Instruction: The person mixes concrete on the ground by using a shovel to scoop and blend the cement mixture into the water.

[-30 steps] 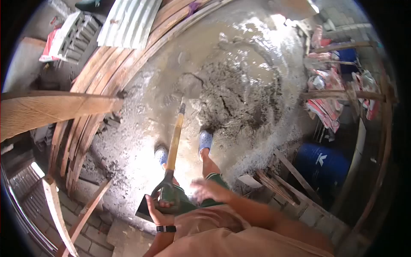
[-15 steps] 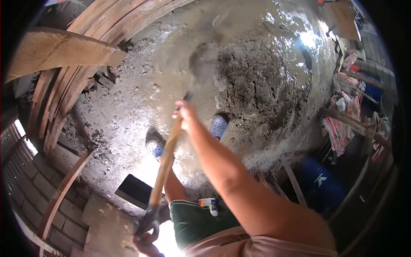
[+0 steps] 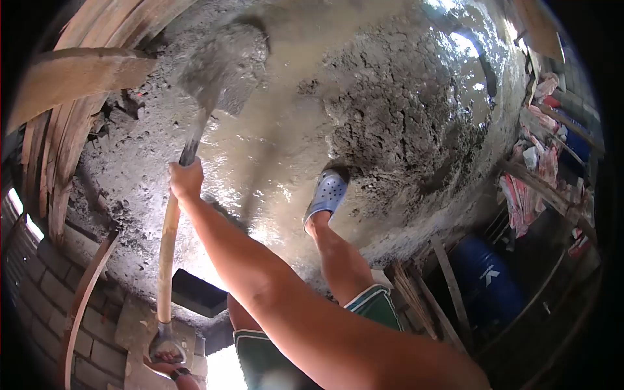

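A shovel (image 3: 168, 260) with a wooden shaft stands slantwise on the left side of the head view. My right hand (image 3: 187, 179) is closed around its shaft, just above the metal socket. At the bottom left, my left hand (image 3: 166, 365), with a dark band on its wrist, grips the end handle. The blade (image 3: 224, 71) is smeared by motion and carries grey wet mix, over the left side of the floor. To its right lies a heap of wet grey mix (image 3: 396, 117), cracked on top, with murky water (image 3: 292, 58) beside it.
Curved wooden planks (image 3: 71, 149) and a thick beam (image 3: 84, 75) border the left. A dark box-like object (image 3: 198, 294) is near the shaft. A blue barrel (image 3: 487, 276), boards (image 3: 450, 279) and torn sacks (image 3: 530, 182) line the right. My clog (image 3: 328, 192) touches the heap's edge.
The shovel has swung left, away from the heap, and its blade now shows a load of mix. My right hand has moved left with the shaft; my left hand has moved left too.
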A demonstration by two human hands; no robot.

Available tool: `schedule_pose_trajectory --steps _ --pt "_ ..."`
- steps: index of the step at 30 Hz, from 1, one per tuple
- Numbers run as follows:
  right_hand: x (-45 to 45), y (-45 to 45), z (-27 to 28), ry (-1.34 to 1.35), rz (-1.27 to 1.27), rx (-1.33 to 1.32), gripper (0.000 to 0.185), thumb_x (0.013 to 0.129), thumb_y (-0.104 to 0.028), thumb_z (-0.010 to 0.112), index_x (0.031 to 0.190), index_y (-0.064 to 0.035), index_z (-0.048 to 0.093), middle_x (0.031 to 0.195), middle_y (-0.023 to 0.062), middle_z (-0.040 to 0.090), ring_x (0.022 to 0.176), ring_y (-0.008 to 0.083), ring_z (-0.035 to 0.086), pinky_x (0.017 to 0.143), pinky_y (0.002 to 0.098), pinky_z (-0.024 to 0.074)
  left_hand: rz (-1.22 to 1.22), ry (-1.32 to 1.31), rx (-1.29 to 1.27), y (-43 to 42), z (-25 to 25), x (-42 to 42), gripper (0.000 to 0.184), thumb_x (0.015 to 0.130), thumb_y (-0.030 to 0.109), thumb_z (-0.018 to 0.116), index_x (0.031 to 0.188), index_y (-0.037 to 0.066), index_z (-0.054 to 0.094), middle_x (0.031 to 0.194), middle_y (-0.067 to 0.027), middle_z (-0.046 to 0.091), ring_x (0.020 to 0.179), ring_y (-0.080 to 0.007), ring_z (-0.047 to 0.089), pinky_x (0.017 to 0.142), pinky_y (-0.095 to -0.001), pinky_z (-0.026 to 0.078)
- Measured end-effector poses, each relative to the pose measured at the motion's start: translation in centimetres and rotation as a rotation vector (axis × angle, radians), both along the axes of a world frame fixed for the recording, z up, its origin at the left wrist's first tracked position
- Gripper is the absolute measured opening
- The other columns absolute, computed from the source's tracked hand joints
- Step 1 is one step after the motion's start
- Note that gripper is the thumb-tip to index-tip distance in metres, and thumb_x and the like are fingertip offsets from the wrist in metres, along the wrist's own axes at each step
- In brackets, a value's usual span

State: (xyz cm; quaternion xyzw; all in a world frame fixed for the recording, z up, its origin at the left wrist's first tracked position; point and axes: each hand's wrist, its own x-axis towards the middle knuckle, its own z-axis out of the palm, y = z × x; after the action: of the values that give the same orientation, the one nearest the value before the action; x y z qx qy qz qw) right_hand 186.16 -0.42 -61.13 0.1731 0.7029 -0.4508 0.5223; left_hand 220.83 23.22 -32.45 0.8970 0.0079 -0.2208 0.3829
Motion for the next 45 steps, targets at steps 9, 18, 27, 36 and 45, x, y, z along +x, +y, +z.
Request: schedule_pose_trajectory --steps 9,18,27,36,45 --pt "-18.4 4.1 -0.8 -0.024 -0.424 -0.11 0.017 0.079 -0.005 0.061 0.09 -0.0002 0.05 0.065 0.0082 0.052 0.046 0.0176 0.051 0.039 0.0345 0.0441 -0.235 0.1 0.087 -11.2 -2.8 -8.4 0.053 0.08 0.061 0.059 0.068 0.013 0.041 0.051 0.0032 0.035 0.036 -0.0081 0.028 0.038 -0.0275 0.025" --pt "-26.3 13.9 11.5 -0.068 -0.527 -0.122 0.014 0.079 -0.005 0.064 0.084 -0.0045 0.051 0.07 0.0061 0.049 0.051 0.0169 0.05 0.043 0.0349 0.0444 -0.292 0.203 0.091 -7.3 8.8 -19.4 0.047 0.083 0.057 0.058 0.075 0.012 0.047 0.046 0.0021 0.03 0.036 -0.0105 0.029 0.038 -0.0262 0.024" --pt "-31.9 23.7 19.5 -0.406 -0.787 -0.717 0.015 0.082 -0.01 0.06 0.073 -0.0136 0.048 0.063 -0.0016 0.046 0.053 0.0092 0.046 0.048 0.0249 0.0441 -1.649 0.033 -0.652 -2.9 13.4 -17.9 0.045 0.095 0.041 0.039 0.069 0.006 0.051 0.063 -0.0066 0.048 0.06 -0.0246 0.049 0.059 -0.0375 0.043" --pt "-3.2 16.3 19.4 -0.065 -0.295 0.089 0.011 0.084 -0.013 0.063 0.08 -0.003 0.061 0.058 0.0059 0.054 0.044 0.0159 0.052 0.039 0.0327 0.0452 -0.027 0.057 0.281 4.6 16.6 5.3 0.049 0.088 0.064 0.049 0.07 0.018 0.046 0.053 0.0054 0.034 0.042 -0.0058 0.03 0.043 -0.0239 0.025" --pt "16.3 5.9 11.5 0.004 0.357 0.215 0.036 0.075 -0.024 0.064 0.102 -0.0004 0.058 0.09 0.0222 0.066 0.09 0.0354 0.067 0.079 0.0429 0.0512 0.091 -0.071 0.293 6.9 12.7 8.6 0.054 0.087 0.063 0.049 0.061 0.016 0.043 0.05 0.0032 0.036 0.041 -0.009 0.035 0.043 -0.0254 0.03"
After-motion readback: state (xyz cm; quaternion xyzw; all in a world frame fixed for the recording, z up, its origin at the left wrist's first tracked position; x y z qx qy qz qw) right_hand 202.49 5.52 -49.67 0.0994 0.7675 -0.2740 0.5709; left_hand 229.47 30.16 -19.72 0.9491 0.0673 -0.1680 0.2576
